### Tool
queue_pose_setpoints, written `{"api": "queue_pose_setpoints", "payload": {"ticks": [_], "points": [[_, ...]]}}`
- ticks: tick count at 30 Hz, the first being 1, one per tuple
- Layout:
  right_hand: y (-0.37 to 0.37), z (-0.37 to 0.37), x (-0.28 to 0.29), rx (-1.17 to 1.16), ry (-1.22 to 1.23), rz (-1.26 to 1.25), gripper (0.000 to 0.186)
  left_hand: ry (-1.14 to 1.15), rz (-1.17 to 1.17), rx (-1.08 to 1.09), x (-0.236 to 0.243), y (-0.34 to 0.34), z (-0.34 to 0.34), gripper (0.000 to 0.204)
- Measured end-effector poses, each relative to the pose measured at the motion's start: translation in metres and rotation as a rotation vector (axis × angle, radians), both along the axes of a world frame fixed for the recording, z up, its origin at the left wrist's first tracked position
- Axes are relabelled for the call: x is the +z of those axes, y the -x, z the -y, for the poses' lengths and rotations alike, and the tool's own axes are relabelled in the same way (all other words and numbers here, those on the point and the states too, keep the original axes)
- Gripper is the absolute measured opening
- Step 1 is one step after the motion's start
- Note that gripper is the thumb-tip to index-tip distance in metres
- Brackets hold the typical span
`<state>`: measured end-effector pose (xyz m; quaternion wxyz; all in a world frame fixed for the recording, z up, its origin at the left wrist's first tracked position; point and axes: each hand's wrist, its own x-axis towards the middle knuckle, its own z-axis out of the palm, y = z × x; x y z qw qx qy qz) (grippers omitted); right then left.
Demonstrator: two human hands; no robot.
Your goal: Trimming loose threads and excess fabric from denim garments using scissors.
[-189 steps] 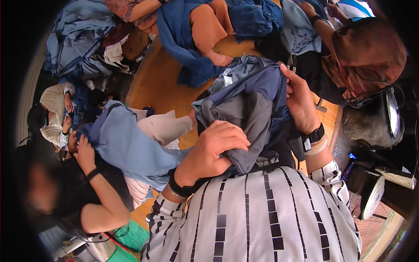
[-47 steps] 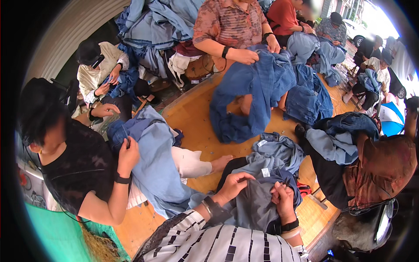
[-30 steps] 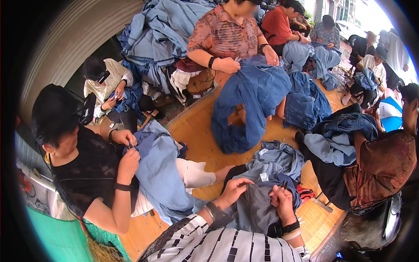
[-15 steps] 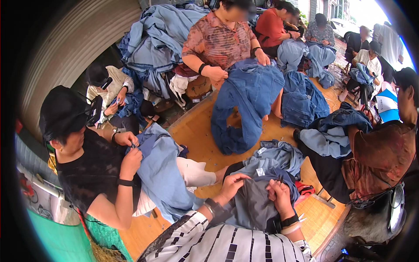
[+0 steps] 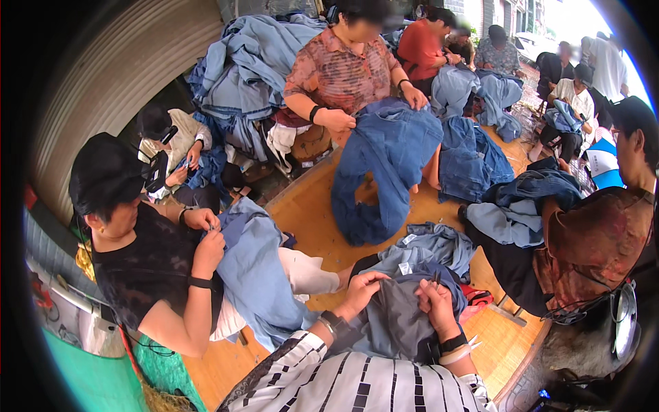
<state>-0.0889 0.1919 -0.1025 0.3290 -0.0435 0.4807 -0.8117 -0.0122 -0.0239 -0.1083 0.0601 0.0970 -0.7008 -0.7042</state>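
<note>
Across my lap lies a denim garment with its grey lining (image 5: 391, 319) outward, light-blue cloth and white labels (image 5: 406, 268) beyond it. My left hand (image 5: 360, 299) pinches the upper left edge of the grey cloth between thumb and fingertips. To its right, my right hand (image 5: 438, 305) is closed round a small dark tool (image 5: 436, 277), probably snips, upright against the navy part of the garment. The tool's tip is too small to make out.
A wooden platform (image 5: 302, 202) holds denim piles (image 5: 473, 158). Co-workers with garments sit at left (image 5: 141, 268), right (image 5: 590, 254) and opposite (image 5: 347, 69). A big denim heap (image 5: 247, 55) stands by a shutter (image 5: 110, 117). A broom (image 5: 161, 395) lies lower left.
Since the oldest frame my view has lifted to take in the group; my right hand has come down and now grips a dark tool. In the last second my hands stay nearly in place.
</note>
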Motion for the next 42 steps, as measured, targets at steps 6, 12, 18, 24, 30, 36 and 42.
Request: {"api": "queue_pose_setpoints", "payload": {"ticks": [6,12,18,24,30,36,42], "points": [[-0.002,-0.002,-0.001,-0.012,-0.006,0.031,0.027,0.045,0.023,-0.014,0.020,-0.003,-0.005,0.020],[-0.006,-0.003,-0.003,0.003,0.027,0.002,0.027,0.030,0.029,-0.027,0.011,-0.007,-0.004,0.021],[-0.010,-0.003,0.000,0.022,0.014,-0.040,0.027,0.074,-0.022,-0.015,0.017,-0.012,-0.004,0.022],[-0.010,-0.006,-0.001,0.009,0.034,-0.040,0.027,-0.023,0.003,-0.017,0.015,-0.013,-0.008,0.023],[-0.012,-0.004,-0.002,0.010,0.050,-0.037,0.026,-0.058,-0.004,-0.018,0.015,-0.015,-0.007,0.025],[-0.010,-0.002,0.000,-0.019,0.007,-0.058,0.027,0.041,-0.022,-0.034,0.010,-0.012,-0.002,0.028],[-0.009,-0.003,0.000,-0.006,0.045,-0.017,0.028,0.038,0.017,-0.021,0.026,-0.014,-0.006,0.028]]}}
